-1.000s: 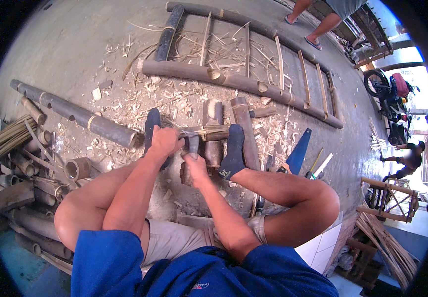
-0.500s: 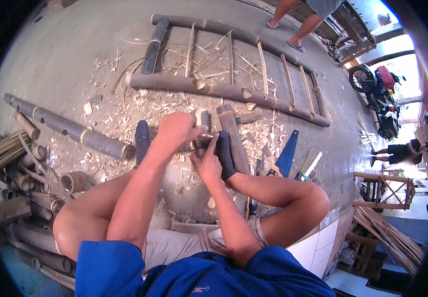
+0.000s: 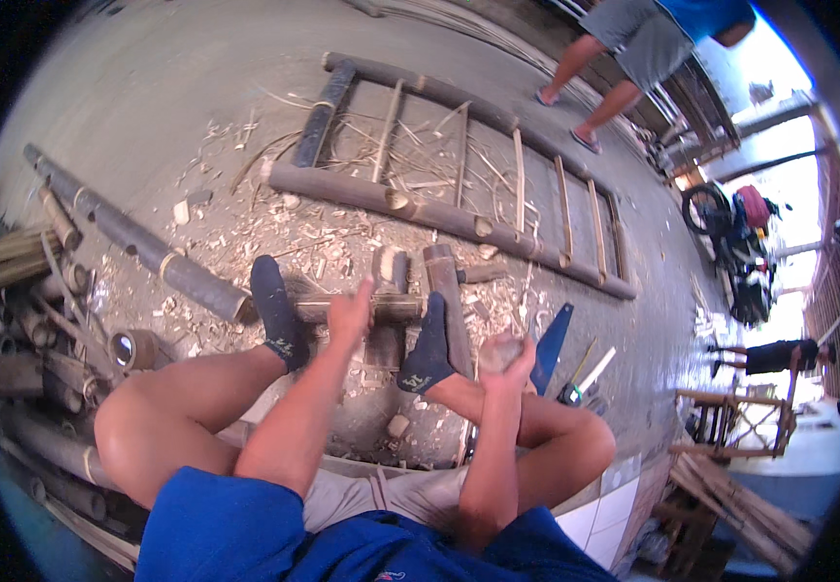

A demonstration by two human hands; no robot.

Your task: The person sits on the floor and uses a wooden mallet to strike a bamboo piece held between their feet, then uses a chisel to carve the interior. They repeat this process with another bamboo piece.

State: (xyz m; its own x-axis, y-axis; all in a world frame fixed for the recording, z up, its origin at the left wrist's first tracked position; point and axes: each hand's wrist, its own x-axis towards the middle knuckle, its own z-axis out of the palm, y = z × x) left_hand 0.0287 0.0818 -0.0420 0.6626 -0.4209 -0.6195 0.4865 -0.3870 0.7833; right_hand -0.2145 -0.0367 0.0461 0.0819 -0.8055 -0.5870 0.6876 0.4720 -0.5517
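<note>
My left hand (image 3: 350, 312) is over a short bamboo crosspiece (image 3: 398, 309) lying between my socked feet. It looks closed, with one digit pointing up; blur hides what it holds. My right hand (image 3: 517, 367) is raised near my right knee, its fingers wrapped round a pale rounded object (image 3: 499, 353) whose kind I cannot make out. Beneath the crosspiece lies another bamboo piece (image 3: 391, 262) with a pale cut patch. To its right, a brown bamboo length (image 3: 452, 320) rests beside my right foot.
A ladder-like bamboo frame (image 3: 420, 204) lies ahead among shavings. A notched pole (image 3: 182, 276) and stacked bamboo (image 3: 46, 441) are at left. A blue saw blade (image 3: 550, 347) lies right of my right hand. One person (image 3: 624, 58) stands beyond the frame; motorcycles (image 3: 730, 228) stand far right.
My hands have moved apart. The right one has swung right and up with the pale object, and the left has shifted slightly right and down. The person beyond the frame shows more.
</note>
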